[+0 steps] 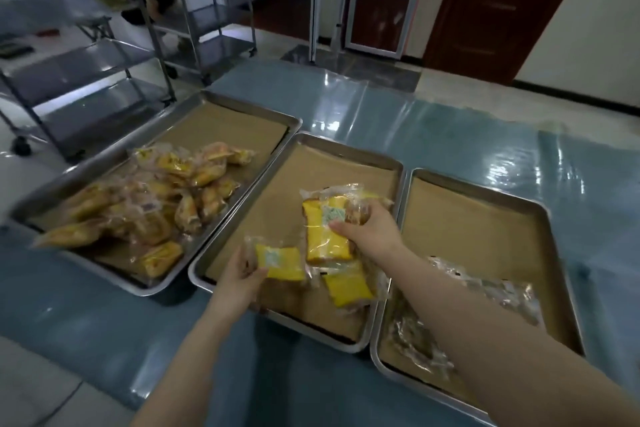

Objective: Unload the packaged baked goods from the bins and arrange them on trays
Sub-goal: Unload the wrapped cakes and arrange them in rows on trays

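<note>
Yellow-wrapped small packet [281, 262] pinched between left hand [242, 282] thumb and fingers, lower centre | larger packet [325, 236] clasped from above by right hand [372, 229], centre | both over paper-lined middle tray [294, 177]

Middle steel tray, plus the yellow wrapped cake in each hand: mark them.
Paper-lined middle steel tray [311, 177], head view, bare liner.
Near yellow wrapped cake [280, 263] in left hand [239, 282], head view, wrapper face.
Far yellow wrapped cake [323, 243] in right hand [370, 229], head view, wrapper face.
</note>
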A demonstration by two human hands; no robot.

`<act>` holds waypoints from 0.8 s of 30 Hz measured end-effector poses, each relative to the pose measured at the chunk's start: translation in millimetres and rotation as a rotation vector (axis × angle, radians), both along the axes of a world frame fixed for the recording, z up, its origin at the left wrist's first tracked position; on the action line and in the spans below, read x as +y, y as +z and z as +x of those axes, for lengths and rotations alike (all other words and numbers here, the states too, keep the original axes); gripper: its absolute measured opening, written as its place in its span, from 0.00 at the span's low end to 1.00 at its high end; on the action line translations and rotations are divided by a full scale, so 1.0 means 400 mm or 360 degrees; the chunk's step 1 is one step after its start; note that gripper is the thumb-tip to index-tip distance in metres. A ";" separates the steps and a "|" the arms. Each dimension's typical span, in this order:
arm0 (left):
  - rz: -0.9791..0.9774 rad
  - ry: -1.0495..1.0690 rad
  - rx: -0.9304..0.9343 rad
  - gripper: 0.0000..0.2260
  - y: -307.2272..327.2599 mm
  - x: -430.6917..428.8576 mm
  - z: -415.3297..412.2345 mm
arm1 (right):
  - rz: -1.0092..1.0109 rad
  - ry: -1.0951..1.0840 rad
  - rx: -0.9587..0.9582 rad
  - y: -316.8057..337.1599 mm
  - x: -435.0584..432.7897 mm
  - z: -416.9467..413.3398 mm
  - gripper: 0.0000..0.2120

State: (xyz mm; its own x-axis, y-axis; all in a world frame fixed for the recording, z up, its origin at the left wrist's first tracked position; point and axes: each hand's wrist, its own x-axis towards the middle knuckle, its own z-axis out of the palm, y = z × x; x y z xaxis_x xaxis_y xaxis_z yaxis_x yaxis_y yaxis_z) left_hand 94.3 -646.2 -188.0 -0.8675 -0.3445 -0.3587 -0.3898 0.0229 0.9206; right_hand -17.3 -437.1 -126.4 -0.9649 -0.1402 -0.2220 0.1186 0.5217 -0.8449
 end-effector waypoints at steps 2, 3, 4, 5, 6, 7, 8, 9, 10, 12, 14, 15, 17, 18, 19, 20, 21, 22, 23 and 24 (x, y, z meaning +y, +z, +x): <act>-0.0150 -0.0100 -0.0027 0.28 0.004 -0.006 0.004 | 0.0001 0.0105 -0.0069 -0.016 -0.018 -0.012 0.44; -0.0278 -0.0142 -0.0038 0.29 0.006 -0.012 0.005 | 0.0040 0.0170 -0.0102 -0.021 -0.024 -0.014 0.47; -0.0407 -0.0184 -0.0040 0.29 0.009 -0.018 0.005 | 0.0106 0.0224 -0.0117 -0.024 -0.027 -0.015 0.49; -0.0493 -0.0208 -0.0030 0.29 0.013 -0.024 0.005 | 0.0174 0.0265 -0.0107 -0.027 -0.027 -0.017 0.48; -0.0525 -0.0212 -0.0022 0.30 0.022 -0.028 0.005 | 0.0225 0.0299 -0.0087 -0.027 -0.024 -0.017 0.44; -0.0540 -0.0211 -0.0007 0.30 0.033 -0.028 0.003 | 0.0268 0.0339 -0.0067 -0.022 -0.017 -0.014 0.41; -0.0579 -0.0222 0.0033 0.31 0.046 -0.026 -0.001 | 0.0330 0.0390 -0.0052 -0.013 -0.005 -0.007 0.39; -0.0654 -0.0253 0.0086 0.31 0.060 -0.020 -0.005 | 0.0415 0.0450 -0.0033 0.002 0.012 0.003 0.38; -0.0750 -0.0299 0.0146 0.30 0.077 -0.011 -0.011 | 0.0499 0.0511 -0.0006 0.021 0.033 0.015 0.37; -0.0925 -0.0393 0.0278 0.30 0.118 0.022 -0.028 | 0.0580 0.0594 0.0063 0.064 0.091 0.039 0.35; -0.1059 -0.0491 0.0389 0.30 0.162 0.072 -0.047 | 0.0635 0.0635 0.0139 0.115 0.162 0.064 0.33; -0.1114 -0.0553 0.0439 0.30 0.186 0.104 -0.055 | 0.0681 0.0641 0.0181 0.143 0.202 0.075 0.33; -0.1190 -0.0689 0.0535 0.30 0.233 0.178 -0.070 | 0.0771 0.0621 0.0276 0.200 0.290 0.099 0.32; -0.1200 -0.0763 0.0578 0.30 0.256 0.219 -0.076 | 0.0813 0.0591 0.0324 0.229 0.337 0.113 0.31; -0.1210 -0.0840 0.0619 0.30 0.278 0.262 -0.080 | 0.0847 0.0547 0.0372 0.258 0.387 0.129 0.30; -0.1231 -0.0920 0.0664 0.30 0.299 0.307 -0.083 | 0.0867 0.0487 0.0420 0.286 0.441 0.149 0.28; -0.1260 -0.1002 0.0718 0.30 0.318 0.354 -0.086 | 0.0870 0.0412 0.0477 0.313 0.500 0.171 0.26; -0.1285 -0.1084 0.0774 0.30 0.335 0.403 -0.087 | 0.0863 0.0321 0.0534 0.337 0.564 0.195 0.24; -0.1306 -0.1160 0.0828 0.30 0.351 0.450 -0.087 | 0.0850 0.0221 0.0582 0.358 0.629 0.222 0.22; -0.1324 -0.1229 0.0874 0.30 0.365 0.499 -0.087 | 0.0829 0.0118 0.0619 0.375 0.697 0.250 0.20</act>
